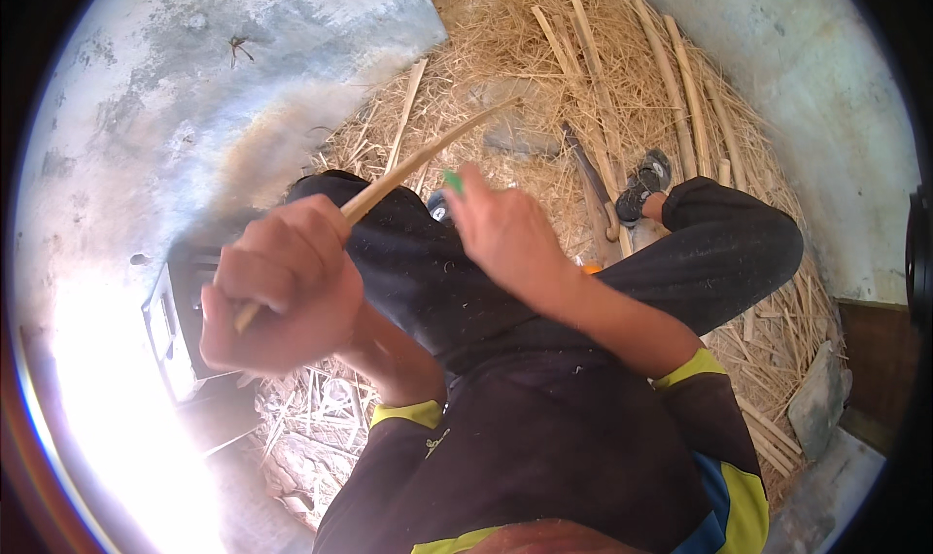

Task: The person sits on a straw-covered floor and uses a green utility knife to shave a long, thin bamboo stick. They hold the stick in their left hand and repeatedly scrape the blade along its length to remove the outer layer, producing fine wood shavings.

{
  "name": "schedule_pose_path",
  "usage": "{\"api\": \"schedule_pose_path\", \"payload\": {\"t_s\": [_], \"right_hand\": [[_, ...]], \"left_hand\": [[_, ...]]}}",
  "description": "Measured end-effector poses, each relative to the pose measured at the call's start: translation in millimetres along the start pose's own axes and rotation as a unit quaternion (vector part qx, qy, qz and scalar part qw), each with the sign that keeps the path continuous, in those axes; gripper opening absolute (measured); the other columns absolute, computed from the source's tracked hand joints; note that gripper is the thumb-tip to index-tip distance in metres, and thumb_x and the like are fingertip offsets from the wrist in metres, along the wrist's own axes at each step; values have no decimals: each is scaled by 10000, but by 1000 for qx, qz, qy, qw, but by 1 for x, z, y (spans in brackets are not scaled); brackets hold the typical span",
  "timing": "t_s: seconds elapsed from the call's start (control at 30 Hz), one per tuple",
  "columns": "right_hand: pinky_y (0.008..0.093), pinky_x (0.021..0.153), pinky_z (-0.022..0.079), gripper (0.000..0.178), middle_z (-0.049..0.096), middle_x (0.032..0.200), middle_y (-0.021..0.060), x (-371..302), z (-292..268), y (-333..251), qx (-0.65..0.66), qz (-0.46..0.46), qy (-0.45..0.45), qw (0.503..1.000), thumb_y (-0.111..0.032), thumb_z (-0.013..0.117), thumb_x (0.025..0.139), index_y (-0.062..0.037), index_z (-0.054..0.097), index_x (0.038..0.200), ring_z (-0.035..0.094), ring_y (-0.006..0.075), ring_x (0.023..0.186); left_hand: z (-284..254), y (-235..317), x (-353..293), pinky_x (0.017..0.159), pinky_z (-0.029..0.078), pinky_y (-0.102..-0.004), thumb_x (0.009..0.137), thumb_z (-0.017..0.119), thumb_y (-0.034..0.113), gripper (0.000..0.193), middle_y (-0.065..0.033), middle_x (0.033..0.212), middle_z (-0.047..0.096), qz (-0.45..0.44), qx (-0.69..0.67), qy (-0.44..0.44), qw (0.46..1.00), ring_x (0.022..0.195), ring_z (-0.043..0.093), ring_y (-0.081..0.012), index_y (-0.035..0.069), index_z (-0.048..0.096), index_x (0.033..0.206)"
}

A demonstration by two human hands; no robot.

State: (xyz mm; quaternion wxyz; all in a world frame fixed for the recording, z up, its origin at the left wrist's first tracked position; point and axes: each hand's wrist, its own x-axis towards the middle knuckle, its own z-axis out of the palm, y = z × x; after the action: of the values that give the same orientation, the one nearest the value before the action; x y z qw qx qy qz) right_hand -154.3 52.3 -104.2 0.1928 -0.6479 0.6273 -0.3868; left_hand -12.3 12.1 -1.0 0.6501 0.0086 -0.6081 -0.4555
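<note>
A: Where does the wooden strip [403, 173] lie?

B: Left of the frame's centre. The left hand [284, 267] is closed in a fist around its lower part, and a short end pokes out below the fingers.

A: And its long axis?

B: Slanted: from that fist at centre-left, it climbs rightward to a thin tip near the top centre, in front of the straw [466, 39].

A: What about the right hand [515, 241]?

B: Near the centre of the frame, to the right of the strip and below its outer half. Its fingers are curled on a small green thing [453, 181], mostly hidden and blurred, so I can't tell its full shape.

A: Does that green thing touch the strip?

B: In the frame there's a narrow gap, with the strip passing just above it; depth I can't judge. So the left hand has the near end, while the right is nearer the outer half.
</note>
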Motion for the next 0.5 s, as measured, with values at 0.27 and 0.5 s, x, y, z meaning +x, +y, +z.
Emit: {"api": "schedule_pose_path", "payload": {"t_s": [0.27, 0.5], "right_hand": [[506, 511, 440, 246, 555, 597, 268, -18, 4, 46, -14, 82, -46, 995, -198, 462, 929, 42, 462, 983, 573, 440, 589], [468, 502, 475, 247, 548, 549, 216, -12, -42, 8, 58, 86, -36, 994, -221, 473, 928, 25, 460, 935, 587, 401, 547]], "left_hand": [[8, -8, 5, 361, 191, -300, 843, 270, 294, 378, -12, 422, 250, 1, -13, -19, 1000, 326, 189, -129, 120, 309, 510], [6, -5, 2, 375, 176, -294, 849, 303, 302, 384, 0, 425, 238, -5, -19, -12, 1000, 335, 178, -112, 129, 299, 506]]}}
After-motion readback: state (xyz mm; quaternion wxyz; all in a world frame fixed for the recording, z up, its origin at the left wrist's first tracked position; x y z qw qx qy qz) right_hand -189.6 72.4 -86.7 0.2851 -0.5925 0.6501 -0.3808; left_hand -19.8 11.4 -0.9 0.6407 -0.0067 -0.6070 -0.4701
